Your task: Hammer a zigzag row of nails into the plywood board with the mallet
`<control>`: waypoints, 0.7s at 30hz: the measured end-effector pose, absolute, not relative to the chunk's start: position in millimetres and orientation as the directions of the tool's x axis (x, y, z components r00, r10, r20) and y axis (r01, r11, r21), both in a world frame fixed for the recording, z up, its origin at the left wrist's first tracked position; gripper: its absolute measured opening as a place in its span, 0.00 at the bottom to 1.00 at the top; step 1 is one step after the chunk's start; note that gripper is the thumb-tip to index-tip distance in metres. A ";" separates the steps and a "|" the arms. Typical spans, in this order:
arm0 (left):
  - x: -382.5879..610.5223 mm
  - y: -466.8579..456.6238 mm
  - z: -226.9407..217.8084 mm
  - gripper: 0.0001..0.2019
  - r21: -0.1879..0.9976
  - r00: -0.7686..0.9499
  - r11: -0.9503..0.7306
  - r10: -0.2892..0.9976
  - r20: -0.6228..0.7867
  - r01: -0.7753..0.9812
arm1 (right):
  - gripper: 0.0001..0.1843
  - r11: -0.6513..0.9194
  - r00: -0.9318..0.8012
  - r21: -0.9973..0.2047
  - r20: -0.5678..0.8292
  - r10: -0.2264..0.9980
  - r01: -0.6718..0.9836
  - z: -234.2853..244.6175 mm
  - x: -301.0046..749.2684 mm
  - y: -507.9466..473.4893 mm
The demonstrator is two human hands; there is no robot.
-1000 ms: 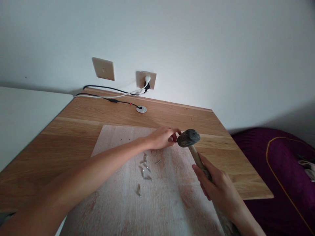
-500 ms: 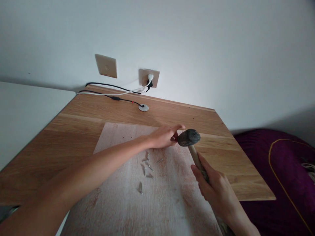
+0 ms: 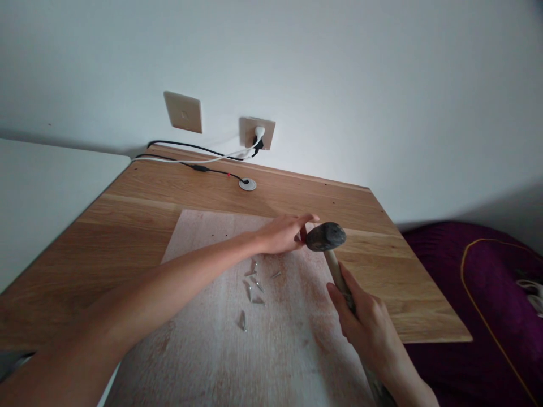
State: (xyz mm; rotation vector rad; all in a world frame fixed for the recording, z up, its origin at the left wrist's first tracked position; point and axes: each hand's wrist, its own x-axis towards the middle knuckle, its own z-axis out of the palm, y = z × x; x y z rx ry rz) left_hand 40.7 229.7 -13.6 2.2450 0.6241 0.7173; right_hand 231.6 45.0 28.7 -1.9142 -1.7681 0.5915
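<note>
My right hand (image 3: 369,322) is wrapped around the wooden handle of a mallet (image 3: 326,236) with a dark, worn head. That head is raised over the far right part of a pale wooden board (image 3: 203,350), right beside the fingertips of my left hand (image 3: 284,233). My left hand rests low on the board with its fingers curled in a pinch. Whatever they hold is hidden by the fingers and the mallet head. Several small silver nails or screws (image 3: 257,284) lie loose on the board, nearer to me than my left hand.
Beneath the board is a wooden desktop (image 3: 373,265) with a round cable grommet (image 3: 248,184). Black and white cables (image 3: 199,168) run along the back to a wall socket (image 3: 266,133). A white panel (image 3: 59,198) stands at left. Purple fabric (image 3: 441,254) lies beyond the right edge.
My right hand and forearm have shifted slightly left, while the mallet head stays almost in place. My left hand holds the same position.
</note>
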 end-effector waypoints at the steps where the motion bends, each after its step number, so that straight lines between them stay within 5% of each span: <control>1: 40.7 229.4 -13.4 0.32 0.731 0.732 -0.644 0.607 0.310 0.225 | 0.38 -0.066 0.085 -0.601 0.004 0.996 0.797 28.2 232.2 44.9; 10: 41.7 236.3 -22.4 0.33 0.725 0.771 -0.660 0.561 0.300 0.198 | 0.34 -0.130 0.225 -0.664 0.059 0.973 0.736 45.7 236.2 39.2; 21: 42.8 234.8 -19.6 0.29 0.704 0.755 -0.663 0.590 0.285 0.253 | 0.38 -0.141 0.187 -0.657 0.001 0.982 0.741 44.0 223.4 37.3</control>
